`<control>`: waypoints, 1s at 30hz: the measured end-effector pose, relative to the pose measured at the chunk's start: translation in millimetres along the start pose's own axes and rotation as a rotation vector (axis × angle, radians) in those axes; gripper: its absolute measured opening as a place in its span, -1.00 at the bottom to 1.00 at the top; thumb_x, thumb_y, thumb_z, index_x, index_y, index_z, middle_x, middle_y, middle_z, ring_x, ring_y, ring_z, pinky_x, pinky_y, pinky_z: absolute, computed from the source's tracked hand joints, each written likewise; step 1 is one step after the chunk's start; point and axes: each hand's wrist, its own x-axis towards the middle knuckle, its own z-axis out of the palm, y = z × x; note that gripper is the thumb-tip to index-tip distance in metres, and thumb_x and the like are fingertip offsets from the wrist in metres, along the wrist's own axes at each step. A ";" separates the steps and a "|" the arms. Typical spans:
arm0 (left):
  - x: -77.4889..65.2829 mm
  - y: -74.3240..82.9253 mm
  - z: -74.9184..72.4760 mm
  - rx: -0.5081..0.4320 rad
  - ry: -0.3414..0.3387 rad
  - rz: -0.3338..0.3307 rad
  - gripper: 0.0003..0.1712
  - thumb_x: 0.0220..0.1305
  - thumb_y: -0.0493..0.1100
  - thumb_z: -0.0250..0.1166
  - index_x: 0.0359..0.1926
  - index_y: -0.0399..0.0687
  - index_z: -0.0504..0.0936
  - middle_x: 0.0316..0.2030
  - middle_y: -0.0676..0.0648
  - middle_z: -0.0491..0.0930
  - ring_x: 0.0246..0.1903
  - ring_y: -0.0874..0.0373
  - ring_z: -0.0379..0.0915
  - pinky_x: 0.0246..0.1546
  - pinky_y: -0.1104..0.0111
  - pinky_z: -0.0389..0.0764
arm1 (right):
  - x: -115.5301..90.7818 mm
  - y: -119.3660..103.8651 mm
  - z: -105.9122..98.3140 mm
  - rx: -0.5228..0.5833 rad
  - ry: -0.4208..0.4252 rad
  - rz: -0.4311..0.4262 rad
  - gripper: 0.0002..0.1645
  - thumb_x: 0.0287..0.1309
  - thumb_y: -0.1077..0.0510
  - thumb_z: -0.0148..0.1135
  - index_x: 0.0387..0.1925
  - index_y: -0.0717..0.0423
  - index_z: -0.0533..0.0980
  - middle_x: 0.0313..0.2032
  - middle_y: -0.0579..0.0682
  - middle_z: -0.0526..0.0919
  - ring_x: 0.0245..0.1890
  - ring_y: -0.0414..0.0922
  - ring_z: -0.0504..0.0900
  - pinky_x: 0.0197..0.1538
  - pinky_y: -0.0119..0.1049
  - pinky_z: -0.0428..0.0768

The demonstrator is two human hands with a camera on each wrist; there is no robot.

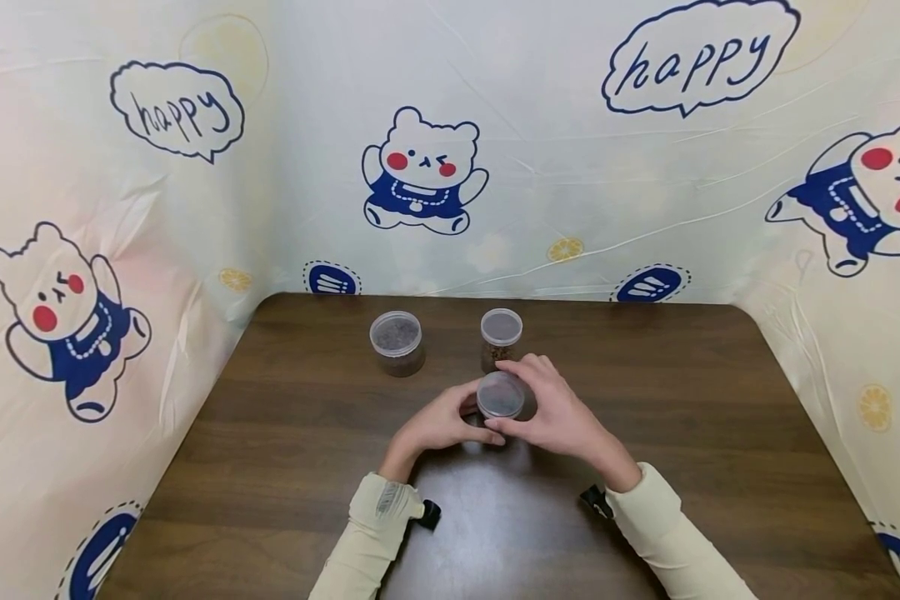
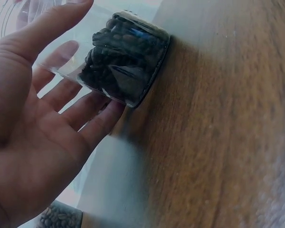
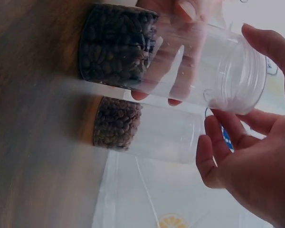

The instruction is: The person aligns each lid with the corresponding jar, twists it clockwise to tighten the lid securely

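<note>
A clear screw-top jar (image 1: 501, 397) with dark coffee beans (image 3: 116, 45) in its lower part is between both hands. My left hand (image 1: 442, 419) grips the jar's side, thumb on the near side and fingers behind, as the left wrist view shows. With thumb and fingertips, my right hand (image 1: 558, 412) holds the lid end from the right. The jar's base is at the tabletop; I cannot tell whether it touches. Just behind stands a second tall jar (image 1: 501, 340) holding browner beans (image 3: 118, 124).
A wider, lower lidded jar (image 1: 397, 346) with dark contents stands at the back left of the brown wooden table (image 1: 285, 400). Behind and at both sides hangs a printed cloth (image 1: 525, 183) with cartoon bears. Black straps (image 1: 429, 514) are on the cuffs.
</note>
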 end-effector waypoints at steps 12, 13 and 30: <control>0.0 2.2 -1.1 0.007 0.004 -0.009 -0.13 0.15 -0.23 0.62 0.45 0.14 0.46 0.23 -0.01 0.66 0.22 0.20 0.58 0.26 0.41 0.58 | -3.9 -16.9 10.9 -0.296 0.169 0.034 -0.11 -0.08 -0.39 0.62 0.07 0.14 0.58 -0.18 0.04 0.57 -0.18 -0.03 0.49 -0.08 -0.15 0.42; -0.3 2.3 -1.4 0.006 0.002 -0.010 -0.13 0.15 -0.23 0.62 0.45 0.14 0.45 0.24 -0.01 0.66 0.24 0.20 0.58 0.26 0.41 0.58 | -4.1 -16.7 9.3 -0.278 0.150 0.035 -0.08 -0.08 -0.39 0.63 0.11 0.14 0.57 -0.15 0.04 0.57 -0.15 -0.03 0.50 -0.06 -0.13 0.42; -0.9 -1.2 0.2 0.024 0.002 -0.002 -0.06 0.11 -0.14 0.66 0.48 0.28 0.42 0.32 0.07 0.61 0.34 0.21 0.53 0.35 0.38 0.52 | -3.5 17.0 -3.9 0.251 -0.116 0.017 -0.11 0.09 -0.02 0.65 0.43 -0.17 0.46 0.25 -0.09 0.57 0.16 -0.16 0.54 0.23 -0.07 0.62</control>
